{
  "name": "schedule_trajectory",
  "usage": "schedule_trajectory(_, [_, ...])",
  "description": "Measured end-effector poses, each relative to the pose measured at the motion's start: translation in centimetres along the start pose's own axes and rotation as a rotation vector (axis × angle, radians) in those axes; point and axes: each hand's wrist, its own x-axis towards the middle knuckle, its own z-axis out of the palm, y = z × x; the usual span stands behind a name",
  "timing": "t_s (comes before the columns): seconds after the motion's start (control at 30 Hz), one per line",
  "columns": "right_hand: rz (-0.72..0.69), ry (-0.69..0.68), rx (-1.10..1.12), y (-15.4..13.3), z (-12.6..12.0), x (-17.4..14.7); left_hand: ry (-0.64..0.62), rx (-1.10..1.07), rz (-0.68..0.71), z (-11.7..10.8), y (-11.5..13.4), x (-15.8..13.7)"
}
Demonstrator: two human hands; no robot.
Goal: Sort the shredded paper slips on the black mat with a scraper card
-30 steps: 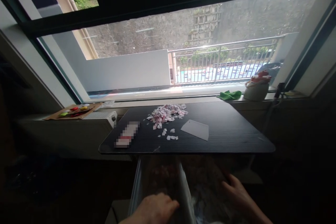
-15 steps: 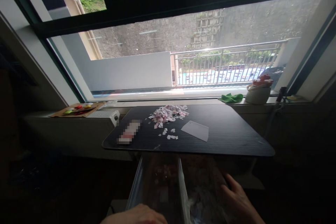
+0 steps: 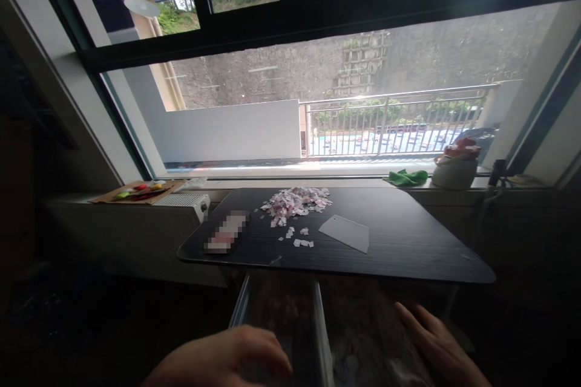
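Far left, a flat oblong slab [image 3: 227, 233], surface masked by pixelation, lies near the left end of the black wood-grain desk [image 3: 422, 248]. Next, a heap of small white-and-pink paper squares [image 3: 293, 202] sits toward the back, with loose squares [image 3: 303, 243] in front. Below the front edge, the left hand [image 3: 222, 360] hangs over a transparent-sided bin with a pale right rim [image 3: 322, 329]; fingers loosely bent, palm hidden, can't tell if it grips anything. Right of that rim, a crinkled translucent plastic bag [image 3: 363, 344] with pale bits showing; dim. The right hand [image 3: 438, 341] is at the bag's right side, fingers stretched out, no grip seen, contact unclear. On the desk above, a thin white four-sided sheet [image 3: 345, 234] lies flat. Risks, left to right: a wrist lifted carelessly could knock the desk's front edge and shake squares loose; the rim could snag the left fingers; the slack bag could slump and spill if tugged. Edges: the front edge overhangs bin and bag, so headroom looks tight there; the rim splits the lower space. Most room seems to be right of the sheet.
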Motion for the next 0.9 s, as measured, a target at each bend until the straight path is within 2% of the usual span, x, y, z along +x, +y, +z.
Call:
schedule_trajectory(0.1, [-0.085, 0.177, -0.103, 0.4, -2.4, 0.7, 0.322, 0.043, -0.091, -2.1, 1.0, 1.2])
schedule_trajectory(0.2, [-0.187, 0.217, -0.165, -1.7, -3.5, 3.1, 0.607, 0.213, -0.079, -4.7, 0.0, 4.5])
schedule_trajectory(0.27, [-0.283, 0.187, -0.204, -4.2, -2.9, 5.7, 0.709, 0.31, -0.073, -6.3, -1.3, 7.3])
schedule_trajectory(0.37, [-0.401, 0.136, -0.302, -7.6, -0.3, 9.9, 0.801, 0.396, -0.143, -8.1, -3.6, 10.9])
schedule_trajectory(0.47, [-0.403, 0.105, -0.412, -9.0, 2.4, 12.4, 0.804, 0.409, -0.27, -8.9, -5.3, 13.1])
schedule_trajectory(0.57, [-0.448, 0.115, -0.53, -8.6, 3.9, 12.9, 0.789, 0.388, -0.316, -9.3, -6.0, 14.1])
schedule_trajectory(0.8, [-0.436, 0.109, -0.548, -8.3, 3.8, 12.6, 0.599, 0.288, -0.365, -10.7, -5.5, 15.1])
schedule_trajectory(0.9, [-0.449, 0.125, -0.535, -8.4, 3.8, 12.7, 0.619, 0.14, -0.282, -10.7, -5.9, 14.8])
